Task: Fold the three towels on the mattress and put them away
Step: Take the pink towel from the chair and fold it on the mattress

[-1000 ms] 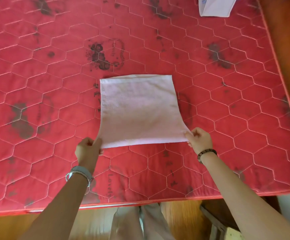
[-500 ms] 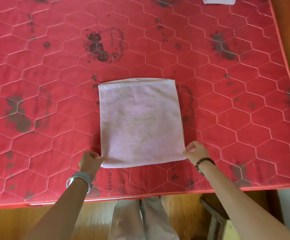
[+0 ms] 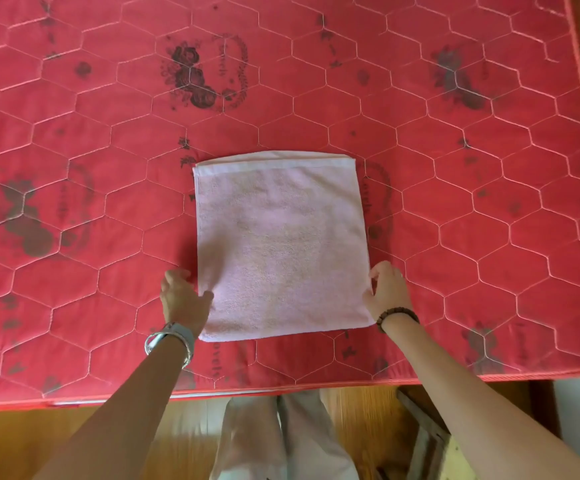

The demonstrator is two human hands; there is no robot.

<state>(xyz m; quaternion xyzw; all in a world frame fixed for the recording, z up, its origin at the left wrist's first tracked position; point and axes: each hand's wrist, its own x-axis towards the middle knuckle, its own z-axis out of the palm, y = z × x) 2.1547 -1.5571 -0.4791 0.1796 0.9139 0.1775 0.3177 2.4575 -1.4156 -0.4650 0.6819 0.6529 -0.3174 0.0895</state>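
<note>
- Head view: a folded pink towel (image 3: 281, 244) lies flat on the red quilted mattress (image 3: 74, 168) between the two hands, with its hemmed edge on the side far from them.
- The left hand (image 3: 184, 299) grips the towel's left edge, thumb on top of the cloth and fingers curled just beside it.
- The right hand (image 3: 387, 292) sits against the right edge with its fingers curled; I cannot tell whether they pinch the cloth.
- A silver bangle (image 3: 169, 339) circles the left wrist and a bead bracelet (image 3: 397, 314) the right.
</note>
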